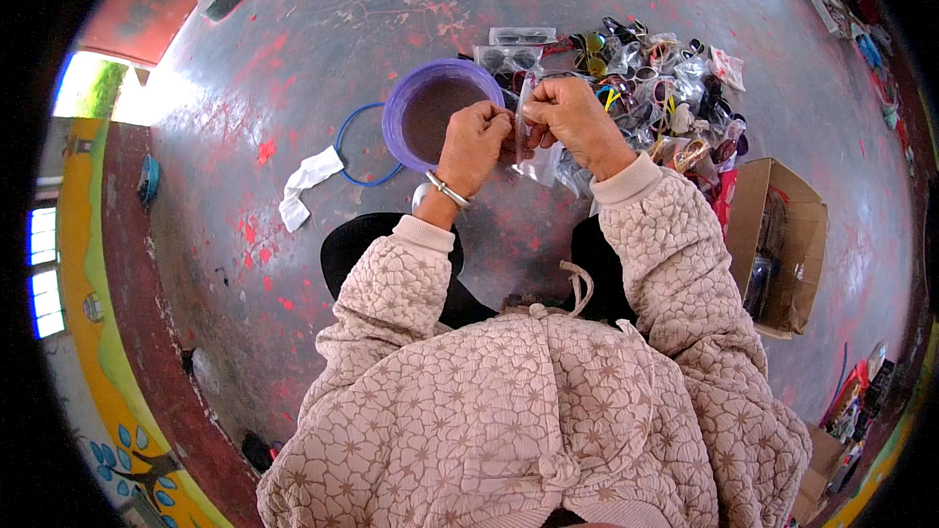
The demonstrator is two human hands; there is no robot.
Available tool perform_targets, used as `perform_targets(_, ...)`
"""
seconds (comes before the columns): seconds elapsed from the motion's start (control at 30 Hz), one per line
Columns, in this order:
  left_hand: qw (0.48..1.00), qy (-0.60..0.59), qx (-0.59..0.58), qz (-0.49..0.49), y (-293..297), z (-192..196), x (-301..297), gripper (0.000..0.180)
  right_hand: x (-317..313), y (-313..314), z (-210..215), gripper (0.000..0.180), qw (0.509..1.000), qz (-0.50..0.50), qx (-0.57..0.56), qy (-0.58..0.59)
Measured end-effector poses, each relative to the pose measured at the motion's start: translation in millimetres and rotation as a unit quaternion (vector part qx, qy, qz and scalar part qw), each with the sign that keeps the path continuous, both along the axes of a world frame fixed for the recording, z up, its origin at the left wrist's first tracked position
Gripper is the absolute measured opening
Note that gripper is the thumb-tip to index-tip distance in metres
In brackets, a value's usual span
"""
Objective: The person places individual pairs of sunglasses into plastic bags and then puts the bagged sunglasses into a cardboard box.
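Observation:
In front of me, both hands come together at a narrow clear plastic bag (pixel 525 115). My right hand (pixel 575 125) pinches the bag near its upper part. My left hand (pixel 473 147), with a silver bangle at the wrist, has its fingers closed at the bag's left edge; its fingertips are partly hidden, and I cannot tell if anything dark lies between them. Just beyond my left hand stands a purple basin (pixel 392 117) with brownish water in it. Bagged sunglasses (pixel 509 59) lie past the bag, beside the basin.
A heap of sunglasses (pixel 675 88), many in clear bags, spreads on the floor at right. Nearer stands an open cardboard box (pixel 808 235). Left of the basin lie a blue ring (pixel 344 127) and a white cloth (pixel 311 181). A painted wall (pixel 108 332) runs along the left.

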State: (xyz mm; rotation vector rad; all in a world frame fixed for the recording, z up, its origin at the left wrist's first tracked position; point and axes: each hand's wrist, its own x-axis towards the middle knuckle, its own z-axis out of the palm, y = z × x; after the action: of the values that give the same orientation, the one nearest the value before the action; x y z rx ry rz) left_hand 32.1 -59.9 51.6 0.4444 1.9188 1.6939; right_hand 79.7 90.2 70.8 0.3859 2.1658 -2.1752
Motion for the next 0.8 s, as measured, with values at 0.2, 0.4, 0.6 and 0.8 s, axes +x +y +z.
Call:
perform_targets(0.2, 0.994, -0.086, 0.061, 0.008, 2.5, 11.0, 3.8, 0.018, 0.1, 2.9, 2.5, 0.014, 1.0, -0.008, 0.001, -0.009)
perform_targets(0.4, 0.997, 0.07, 0.004, -0.025, -1.8, 3.8, 3.2, 0.017, -0.3, -1.8, -1.4, 0.016, 1.0, -0.009, 0.026, -0.008)
perform_targets(0.6, 0.981, 0.182, -0.057, -0.018, -4.7, 9.7, -2.2, 0.011, -9.1, -1.8, -22.8, 0.021, 0.976, 0.003, 0.188, 0.112)
perform_targets(0.8, 0.994, 0.09, -0.007, -0.066, 20.1, 19.2, 6.8, 0.009, 2.0, 15.8, -28.2, 0.017, 0.94, -0.036, 0.282, 0.19)
